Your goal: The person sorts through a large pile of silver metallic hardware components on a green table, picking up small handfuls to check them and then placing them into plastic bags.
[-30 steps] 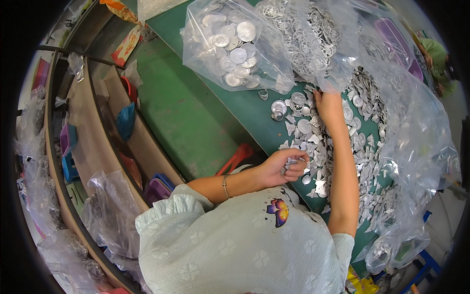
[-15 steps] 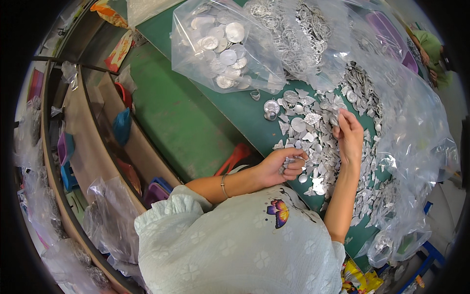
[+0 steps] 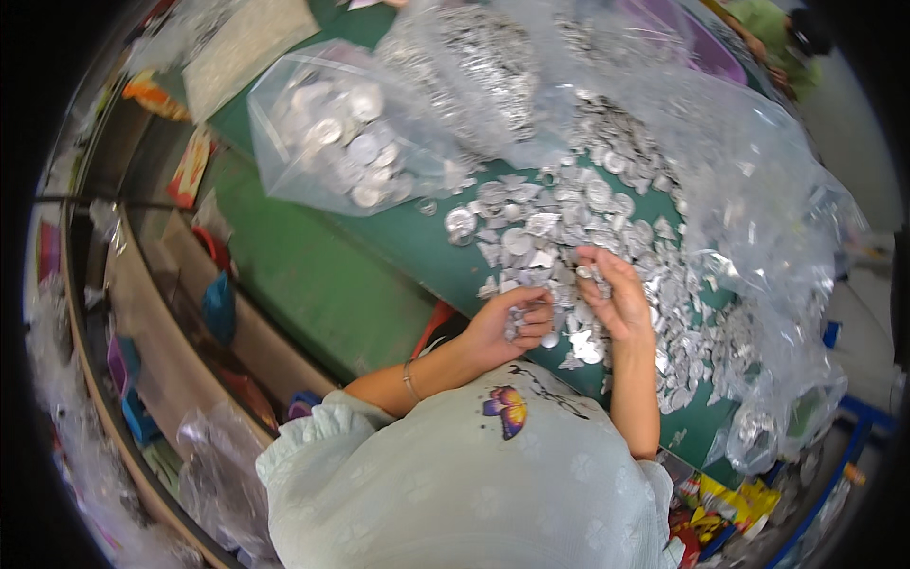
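Observation:
A pile of flat silver-coloured metal charms (image 3: 654, 266) spreads over the green tabletop (image 3: 379, 247), some round, some in other shapes. At its near left edge, my left hand (image 3: 507, 332) is curled closed around several small silver charms that show between the fingers. My right hand (image 3: 621, 299) is just to the right, over the pile, palm partly turned up. Its fingers are bent around a few small silver charms. The two hands are close together but apart.
Beyond the pile lie a clear bag of round silver discs (image 3: 365, 147) and a larger bag of silver openwork pieces (image 3: 483, 66). Clear plastic sheeting (image 3: 758, 190) covers the right side. Brown shelving (image 3: 161, 322) stands left; a person in green (image 3: 768, 38) is at far right.
My right hand has come back from the far part of the pile toward my left hand, bringing charms in its fingers. My left hand stays closed around its charms. The view has shifted.

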Demonstrator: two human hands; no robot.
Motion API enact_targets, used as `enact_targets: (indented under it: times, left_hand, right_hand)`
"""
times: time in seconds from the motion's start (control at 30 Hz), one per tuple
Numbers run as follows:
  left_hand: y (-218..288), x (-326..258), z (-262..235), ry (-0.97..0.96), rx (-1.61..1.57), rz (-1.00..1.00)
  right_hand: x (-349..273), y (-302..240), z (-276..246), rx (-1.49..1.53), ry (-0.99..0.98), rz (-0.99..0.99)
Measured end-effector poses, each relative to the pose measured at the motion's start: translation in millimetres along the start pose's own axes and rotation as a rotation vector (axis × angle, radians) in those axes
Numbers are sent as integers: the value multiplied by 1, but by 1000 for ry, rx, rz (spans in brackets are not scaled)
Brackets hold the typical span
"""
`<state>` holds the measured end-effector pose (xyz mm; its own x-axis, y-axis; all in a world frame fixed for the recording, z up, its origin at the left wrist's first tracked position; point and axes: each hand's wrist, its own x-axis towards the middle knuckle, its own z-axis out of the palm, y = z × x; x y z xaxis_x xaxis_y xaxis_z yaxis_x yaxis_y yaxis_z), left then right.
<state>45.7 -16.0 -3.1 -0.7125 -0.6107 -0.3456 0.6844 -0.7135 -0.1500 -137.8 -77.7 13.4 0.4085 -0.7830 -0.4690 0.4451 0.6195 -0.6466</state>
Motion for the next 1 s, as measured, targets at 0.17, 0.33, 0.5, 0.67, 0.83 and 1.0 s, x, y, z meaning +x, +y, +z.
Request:
enact_targets:
  times: [0.17,0.33,0.5,0.67,0.83,1.0]
  left_hand:
    - [0,2,2,-3,29,-5]
    - [-4,4,7,29,62,-14]
    - [-9,4,11,55,121,-31]
    - [-12,11,5,61,118,-85]
    - [-19,23,5,28,167,-163]
    - [-32,32,9,32,241,-232]
  right_hand:
    - [-17,-4,4,-77,52,-23]
    - [-34,-3,-5,292,-67,5]
    - [-45,3,-24,615,-225,-47]
    - [-65,5,-37,660,45,-213]
    - [-101,0,-56,618,70,-379]
    - [-147,2,-86,781,104,-521]
